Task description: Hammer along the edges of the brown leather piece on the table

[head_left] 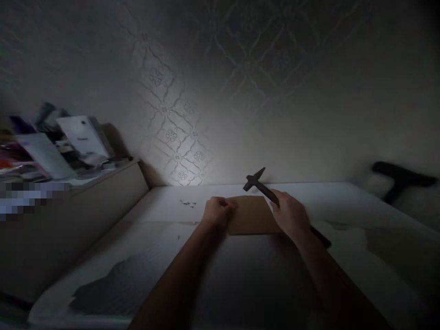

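Observation:
A small brown board (252,215) lies flat on the white tabletop (165,215), near the back wall. My left hand (217,212) rests closed at the board's left edge, fingers pinched together on something too small to make out. My right hand (290,215) is wrapped round the handle of a dark hammer (256,181). The hammer's head is raised a little above the board's far edge, and its handle end sticks out behind my wrist. A few tiny dark specks, perhaps nails (188,203), lie on the table left of the board.
The patterned wall (178,137) stands close behind the table. On the left a shelf unit (85,192) carries a pile of papers and boxes (58,142). A dark T-shaped object (398,179) lies at the far right. The scene is dim.

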{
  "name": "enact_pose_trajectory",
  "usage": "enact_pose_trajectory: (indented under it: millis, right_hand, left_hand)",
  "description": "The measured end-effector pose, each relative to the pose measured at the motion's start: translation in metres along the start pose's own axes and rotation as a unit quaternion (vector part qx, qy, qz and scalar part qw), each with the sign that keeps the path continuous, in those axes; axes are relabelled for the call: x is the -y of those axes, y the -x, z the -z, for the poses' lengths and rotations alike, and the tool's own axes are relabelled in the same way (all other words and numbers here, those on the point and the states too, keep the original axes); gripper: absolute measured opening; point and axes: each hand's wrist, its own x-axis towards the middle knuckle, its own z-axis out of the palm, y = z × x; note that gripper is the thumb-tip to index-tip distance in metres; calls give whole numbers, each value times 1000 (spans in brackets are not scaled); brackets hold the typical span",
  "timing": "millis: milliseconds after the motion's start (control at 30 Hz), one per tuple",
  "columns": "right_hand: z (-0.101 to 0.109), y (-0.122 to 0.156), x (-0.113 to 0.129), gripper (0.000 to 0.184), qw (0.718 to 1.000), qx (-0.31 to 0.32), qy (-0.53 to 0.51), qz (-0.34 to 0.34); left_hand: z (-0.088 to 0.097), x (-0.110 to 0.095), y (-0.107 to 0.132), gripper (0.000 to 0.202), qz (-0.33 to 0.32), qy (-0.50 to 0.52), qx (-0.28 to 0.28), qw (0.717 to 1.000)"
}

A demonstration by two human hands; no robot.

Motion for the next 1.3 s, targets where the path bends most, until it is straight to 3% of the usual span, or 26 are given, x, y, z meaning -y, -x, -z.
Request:
enact_pose_trajectory:
  millis: [167,600,800,1000,1133,1300]
  right_hand:
    - [-3,-1,-3,37,1000,-15,-5,11]
    - [-1,1,0,38,1000,-8,-12,7]
    - [-1,2,-3,39,999,-12,-23,30]
    - [4,-1,-10,41,990,-15,-96,99]
    - [8,0,-12,39,984,-12,-125,129]
    - [7,0,-14,38,979,1,-141,145]
  left_hand:
    - [2,6,-3,11,11,34,5,999]
    - [1,-5,3,8,-19,-63,26,998]
    - [-4,4,1,12,-35,-31,24,999]
    - [-8,12,-1,11,-44,4,56,997]
    - [-10,15,-2,5,-43,4,34,998]
    - [-13,20,-4,20,-21,89,35,995]
